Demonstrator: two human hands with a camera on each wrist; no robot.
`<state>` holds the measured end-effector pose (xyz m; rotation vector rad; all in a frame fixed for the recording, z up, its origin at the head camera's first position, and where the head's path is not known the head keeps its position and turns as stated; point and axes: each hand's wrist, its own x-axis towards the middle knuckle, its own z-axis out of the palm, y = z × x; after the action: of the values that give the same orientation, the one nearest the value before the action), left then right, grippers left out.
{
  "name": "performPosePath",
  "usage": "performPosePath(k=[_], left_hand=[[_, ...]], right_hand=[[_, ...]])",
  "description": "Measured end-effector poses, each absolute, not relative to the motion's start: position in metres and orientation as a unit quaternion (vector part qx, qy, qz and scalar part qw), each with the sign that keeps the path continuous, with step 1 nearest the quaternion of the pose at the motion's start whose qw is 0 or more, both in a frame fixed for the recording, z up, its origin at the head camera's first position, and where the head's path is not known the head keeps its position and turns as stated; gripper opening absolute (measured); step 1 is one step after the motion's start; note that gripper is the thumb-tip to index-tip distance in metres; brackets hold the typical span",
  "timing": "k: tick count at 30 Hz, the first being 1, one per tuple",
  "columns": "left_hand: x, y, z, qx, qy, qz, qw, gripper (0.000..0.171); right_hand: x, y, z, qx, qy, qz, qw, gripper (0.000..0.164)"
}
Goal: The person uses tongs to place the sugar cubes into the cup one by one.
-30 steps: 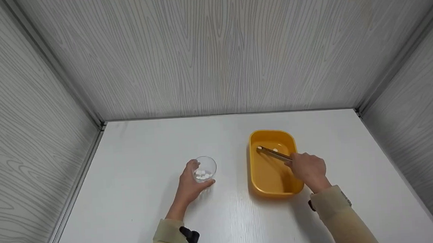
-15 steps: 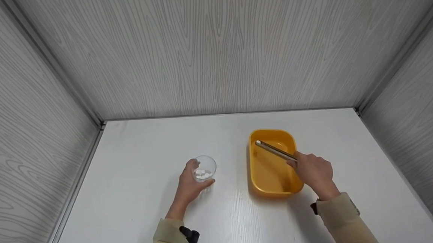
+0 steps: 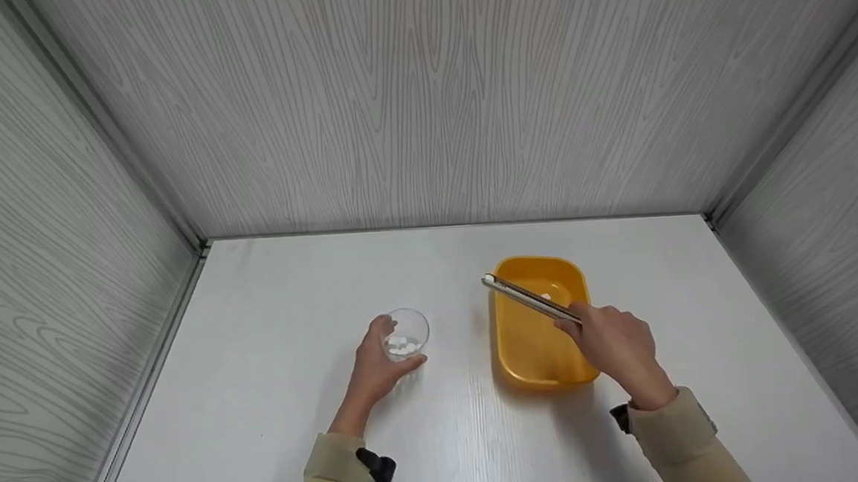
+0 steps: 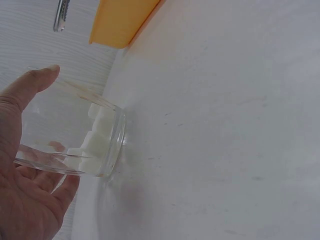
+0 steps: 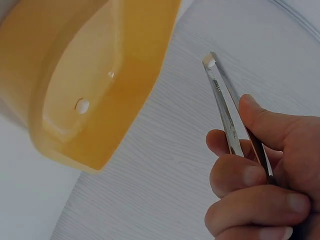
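Note:
My left hand point(image 3: 373, 363) curls round a clear glass cup point(image 3: 413, 321) that stands on the white table. Several small white rounded pieces point(image 4: 95, 142) lie at the cup's bottom. My right hand point(image 3: 618, 345) grips slim metal tongs point(image 3: 529, 298), whose handle end is hidden in the palm. Between the tongs' tips a small white piece point(image 5: 210, 62) is pinched. The tips reach past the left rim of the yellow tub point(image 3: 501, 341), above the table. Inside the tub another white piece point(image 5: 82, 106) lies on the floor near the far end.
Grey wood-grain panels point(image 3: 421, 107) wall the white table point(image 3: 291, 294) at the back and both sides. A strip of table lies between cup and tub. Black wrist mounts point(image 3: 377, 465) stick out from the beige sleeves point(image 3: 335, 474).
The tongs have risen from the tub with a white piece in their tips and moved left beyond its rim. My left hand and the cup have stayed in place.

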<state>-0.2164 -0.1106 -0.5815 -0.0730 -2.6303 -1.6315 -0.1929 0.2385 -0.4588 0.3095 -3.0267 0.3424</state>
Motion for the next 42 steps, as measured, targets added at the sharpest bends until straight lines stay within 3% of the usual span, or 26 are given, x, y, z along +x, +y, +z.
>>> performPosePath(k=[17, 31, 42], left_hand=[[-0.217, -0.108, -0.58, -0.016, -0.856, -0.516, 0.02, 0.098], [-0.217, -0.109, -0.579, -0.017, -0.848, -0.53, 0.019, 0.098], [-0.217, -0.11, -0.58, -0.016, -0.847, -0.531, 0.018, 0.097]], right_hand=[[-0.18, 0.196, -0.455, 0.18, -0.971, 0.105, 0.115, 0.023], [-0.173, 0.166, -0.46, 0.241, -0.954, 0.068, 0.165, 0.032], [-0.174, 0.167, -0.462, 0.219, -0.963, 0.077, 0.135, 0.033]])
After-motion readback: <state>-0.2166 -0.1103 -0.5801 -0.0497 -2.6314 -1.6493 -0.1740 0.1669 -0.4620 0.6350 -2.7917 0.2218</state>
